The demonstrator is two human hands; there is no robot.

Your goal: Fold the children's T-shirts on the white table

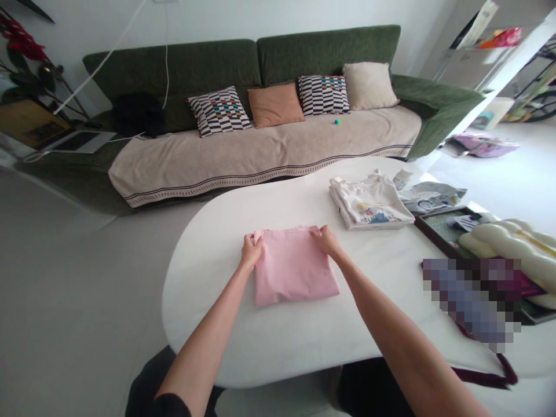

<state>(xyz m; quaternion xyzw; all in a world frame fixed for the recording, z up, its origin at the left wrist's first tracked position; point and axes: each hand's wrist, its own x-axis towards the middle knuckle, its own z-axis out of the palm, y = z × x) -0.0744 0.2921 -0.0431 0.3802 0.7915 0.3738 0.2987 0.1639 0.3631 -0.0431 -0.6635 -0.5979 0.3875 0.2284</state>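
Observation:
A pink garment (295,269), folded into a rough rectangle, lies flat on the white table (204,260) in front of me. My left hand (252,250) grips its far left corner between thumb and fingers. At the far right corner, my right hand (326,240) pinches the cloth in the same way. Which kind of garment it is cannot be made out. Beyond my right hand sits a stack of folded white T-shirts (371,200), the top one with a printed picture and lettering.
A dark-rimmed tray (438,234) holding a cream puffy object (512,240) stands at the table's right, beside a silvery plastic bag (432,197). A green sofa (174,63) with several cushions runs behind the table. A laptop (78,139) rests at far left.

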